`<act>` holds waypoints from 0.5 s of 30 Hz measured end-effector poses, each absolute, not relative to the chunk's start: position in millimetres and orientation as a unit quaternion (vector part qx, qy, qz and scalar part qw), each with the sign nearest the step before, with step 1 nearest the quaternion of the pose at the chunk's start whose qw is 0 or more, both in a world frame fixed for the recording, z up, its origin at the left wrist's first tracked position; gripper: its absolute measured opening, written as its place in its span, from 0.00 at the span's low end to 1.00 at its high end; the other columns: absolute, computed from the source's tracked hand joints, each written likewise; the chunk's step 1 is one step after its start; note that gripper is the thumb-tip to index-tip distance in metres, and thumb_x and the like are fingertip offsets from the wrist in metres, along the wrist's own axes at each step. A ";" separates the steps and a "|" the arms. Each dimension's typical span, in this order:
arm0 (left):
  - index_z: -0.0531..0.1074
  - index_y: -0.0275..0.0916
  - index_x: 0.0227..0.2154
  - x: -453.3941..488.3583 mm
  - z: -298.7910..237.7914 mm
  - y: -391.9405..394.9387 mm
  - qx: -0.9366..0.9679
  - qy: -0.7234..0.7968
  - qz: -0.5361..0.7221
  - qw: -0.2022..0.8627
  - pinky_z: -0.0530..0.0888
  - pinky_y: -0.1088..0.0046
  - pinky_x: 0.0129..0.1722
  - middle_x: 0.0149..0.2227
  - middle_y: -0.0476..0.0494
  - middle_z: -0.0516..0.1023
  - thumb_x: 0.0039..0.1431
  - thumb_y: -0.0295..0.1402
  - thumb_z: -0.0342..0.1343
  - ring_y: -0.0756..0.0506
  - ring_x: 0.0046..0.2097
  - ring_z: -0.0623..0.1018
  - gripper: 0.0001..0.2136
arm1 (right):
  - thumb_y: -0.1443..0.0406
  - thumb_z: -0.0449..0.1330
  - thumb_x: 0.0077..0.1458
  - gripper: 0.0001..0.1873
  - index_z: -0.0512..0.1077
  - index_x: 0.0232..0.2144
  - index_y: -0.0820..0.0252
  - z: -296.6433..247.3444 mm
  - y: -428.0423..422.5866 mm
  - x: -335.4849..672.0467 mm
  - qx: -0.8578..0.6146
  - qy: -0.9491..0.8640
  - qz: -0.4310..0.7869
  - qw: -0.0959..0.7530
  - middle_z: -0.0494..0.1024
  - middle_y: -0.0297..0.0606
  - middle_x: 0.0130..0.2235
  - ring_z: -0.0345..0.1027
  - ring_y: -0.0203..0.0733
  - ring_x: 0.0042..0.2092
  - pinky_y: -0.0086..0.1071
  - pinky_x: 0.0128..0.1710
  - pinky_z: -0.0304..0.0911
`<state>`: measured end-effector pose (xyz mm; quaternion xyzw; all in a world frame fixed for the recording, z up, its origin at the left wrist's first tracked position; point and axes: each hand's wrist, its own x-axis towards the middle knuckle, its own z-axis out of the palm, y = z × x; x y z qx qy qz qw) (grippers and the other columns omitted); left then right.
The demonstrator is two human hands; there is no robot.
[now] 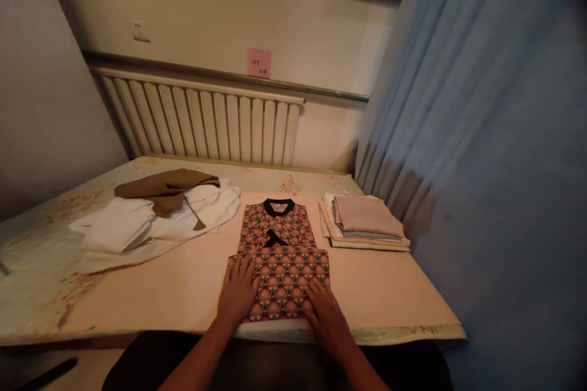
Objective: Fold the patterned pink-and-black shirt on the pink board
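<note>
With the left hand (238, 291) and right hand (326, 311) pressing flat, fingers spread and holding nothing, on the folded patterned shirt (280, 256), uneven pressure toward 6 o'clock could slide its lower fold off the table (174, 281) edge.

patterned shirt (280, 256) | folded, flat, black collar up | table's near edge

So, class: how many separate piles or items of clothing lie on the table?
3: the patterned shirt under both hands, a white-and-brown heap at left, a folded stack at right. Layers within the piles can't be counted.
</note>
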<state>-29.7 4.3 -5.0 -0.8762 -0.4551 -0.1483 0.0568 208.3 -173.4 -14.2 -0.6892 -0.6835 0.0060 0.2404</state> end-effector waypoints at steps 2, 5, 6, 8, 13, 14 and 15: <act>0.61 0.38 0.63 -30.8 -4.8 1.1 -0.875 -0.459 -0.143 0.057 0.55 0.52 0.63 0.66 0.38 0.61 0.66 0.41 0.44 0.36 0.67 0.58 0.25 | 0.63 0.55 0.61 0.25 0.65 0.60 0.56 -22.6 -185.0 213.4 -0.695 -0.662 0.008 0.280 0.67 0.43 0.62 0.57 0.50 0.64 0.52 0.62 0.55; 0.61 0.38 0.63 -31.1 -3.3 -1.3 -0.872 -0.463 -0.143 0.061 0.56 0.53 0.63 0.66 0.39 0.61 0.66 0.41 0.43 0.36 0.66 0.59 0.25 | 0.64 0.55 0.59 0.24 0.67 0.58 0.56 -31.6 -202.4 218.9 -0.696 -0.629 0.008 0.346 0.69 0.43 0.60 0.61 0.50 0.62 0.51 0.61 0.58; 0.61 0.39 0.63 -31.0 -2.6 -1.6 -0.872 -0.463 -0.144 0.062 0.56 0.53 0.63 0.66 0.39 0.61 0.66 0.41 0.43 0.36 0.66 0.59 0.25 | 0.64 0.54 0.59 0.23 0.68 0.57 0.56 -32.6 -207.5 219.6 -0.697 -0.616 0.006 0.369 0.70 0.43 0.59 0.62 0.49 0.61 0.50 0.61 0.59; 0.61 0.39 0.63 -30.8 -1.3 -1.9 -0.873 -0.461 -0.149 0.061 0.57 0.53 0.62 0.65 0.39 0.62 0.66 0.41 0.43 0.37 0.66 0.59 0.24 | 0.63 0.53 0.60 0.21 0.70 0.55 0.57 -31.3 -215.3 220.0 -0.710 -0.573 0.004 0.410 0.72 0.44 0.57 0.65 0.48 0.59 0.47 0.59 0.62; 0.63 0.39 0.62 -30.7 0.1 -1.9 -0.871 -0.460 -0.160 0.061 0.57 0.53 0.62 0.65 0.39 0.63 0.66 0.40 0.44 0.37 0.66 0.60 0.23 | 0.59 0.53 0.58 0.18 0.75 0.46 0.59 -16.7 -215.2 220.4 -0.766 -0.453 0.034 0.456 0.80 0.44 0.46 0.74 0.48 0.48 0.41 0.49 0.70; 0.63 0.39 0.62 -30.8 0.0 -1.7 -0.871 -0.459 -0.162 0.060 0.57 0.53 0.62 0.65 0.38 0.63 0.66 0.40 0.44 0.37 0.66 0.60 0.23 | 0.59 0.53 0.57 0.18 0.76 0.44 0.59 -14.3 -212.8 220.9 -0.770 -0.442 0.050 0.458 0.80 0.43 0.44 0.75 0.48 0.46 0.39 0.47 0.71; 0.63 0.38 0.62 -30.9 -0.2 -1.4 -0.872 -0.458 -0.164 0.059 0.57 0.53 0.62 0.64 0.38 0.63 0.66 0.39 0.44 0.37 0.65 0.60 0.23 | 0.59 0.53 0.56 0.18 0.76 0.44 0.59 -12.7 -210.4 221.5 -0.773 -0.432 0.065 0.461 0.81 0.43 0.43 0.76 0.47 0.44 0.38 0.45 0.71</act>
